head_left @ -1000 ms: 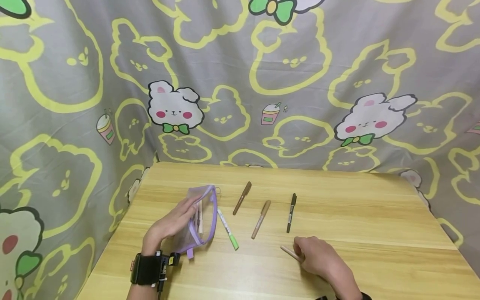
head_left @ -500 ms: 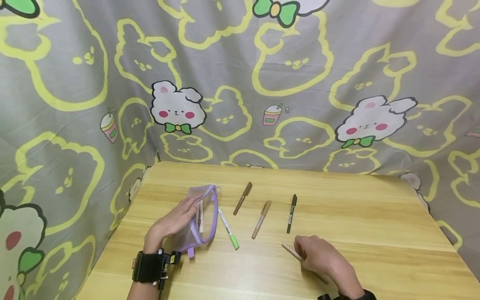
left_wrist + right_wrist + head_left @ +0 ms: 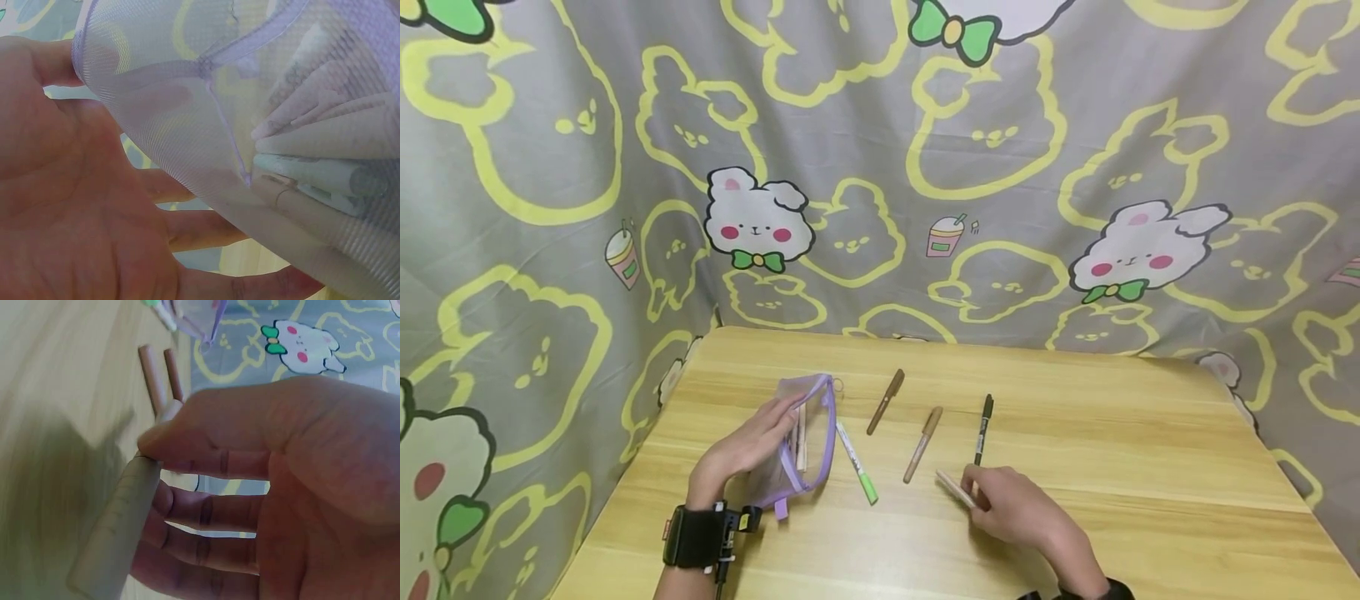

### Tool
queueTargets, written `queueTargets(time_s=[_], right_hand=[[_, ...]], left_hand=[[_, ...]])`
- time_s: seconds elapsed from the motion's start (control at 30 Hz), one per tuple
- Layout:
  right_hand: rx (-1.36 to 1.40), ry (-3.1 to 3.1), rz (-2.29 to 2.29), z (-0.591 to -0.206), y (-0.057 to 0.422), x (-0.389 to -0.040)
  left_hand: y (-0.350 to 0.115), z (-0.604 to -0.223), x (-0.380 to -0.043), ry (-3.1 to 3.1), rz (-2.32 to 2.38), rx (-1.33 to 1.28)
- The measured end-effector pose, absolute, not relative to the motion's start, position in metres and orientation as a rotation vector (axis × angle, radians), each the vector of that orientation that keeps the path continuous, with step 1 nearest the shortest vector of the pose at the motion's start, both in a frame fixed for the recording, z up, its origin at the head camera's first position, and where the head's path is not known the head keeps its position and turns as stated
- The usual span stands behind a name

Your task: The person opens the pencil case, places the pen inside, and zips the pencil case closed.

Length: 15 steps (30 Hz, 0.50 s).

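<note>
My left hand (image 3: 747, 446) rests with straight fingers along the near-left side of a see-through mesh pencil case (image 3: 831, 433) with purple trim, whose mouth gapes to the right. In the left wrist view, the fingers pass behind the mesh, and several pens (image 3: 325, 140) show inside the case. Above the table my right hand (image 3: 1018, 504) pinches a pale beige pen (image 3: 115, 531) between thumb and fingertips. Its tip points up-left in the head view. Close beyond that hand lies a black pen (image 3: 984, 429), its lower end right by the fingers.
A green-capped white pen (image 3: 857, 462) lies beside the case mouth. Farther right are a dark brown pen (image 3: 886, 402) and a light brown pen (image 3: 922, 444) on the wooden table (image 3: 1150, 433). A patterned curtain (image 3: 865, 125) borders the table's back and left side.
My right hand has moved left and slightly away from me with the beige pen, closer to the black pen. The left hand stays on the case.
</note>
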State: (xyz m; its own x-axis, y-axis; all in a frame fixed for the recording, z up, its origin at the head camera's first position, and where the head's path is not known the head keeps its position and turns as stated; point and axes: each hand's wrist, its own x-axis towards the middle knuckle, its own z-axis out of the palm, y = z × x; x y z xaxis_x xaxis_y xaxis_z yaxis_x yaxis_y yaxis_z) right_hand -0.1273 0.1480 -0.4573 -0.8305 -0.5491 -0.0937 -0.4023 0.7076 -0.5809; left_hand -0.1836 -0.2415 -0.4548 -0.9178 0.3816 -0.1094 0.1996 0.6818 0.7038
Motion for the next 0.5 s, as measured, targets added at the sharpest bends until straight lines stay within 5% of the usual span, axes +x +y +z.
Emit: queueTargets(time_s=[0.5], right_hand=[[-0.763, 2.820, -0.885, -0.463, 0.084, -0.141]], left_hand=[[-0.242, -0.454, -0.184, 2.647, 1.075, 0.476]])
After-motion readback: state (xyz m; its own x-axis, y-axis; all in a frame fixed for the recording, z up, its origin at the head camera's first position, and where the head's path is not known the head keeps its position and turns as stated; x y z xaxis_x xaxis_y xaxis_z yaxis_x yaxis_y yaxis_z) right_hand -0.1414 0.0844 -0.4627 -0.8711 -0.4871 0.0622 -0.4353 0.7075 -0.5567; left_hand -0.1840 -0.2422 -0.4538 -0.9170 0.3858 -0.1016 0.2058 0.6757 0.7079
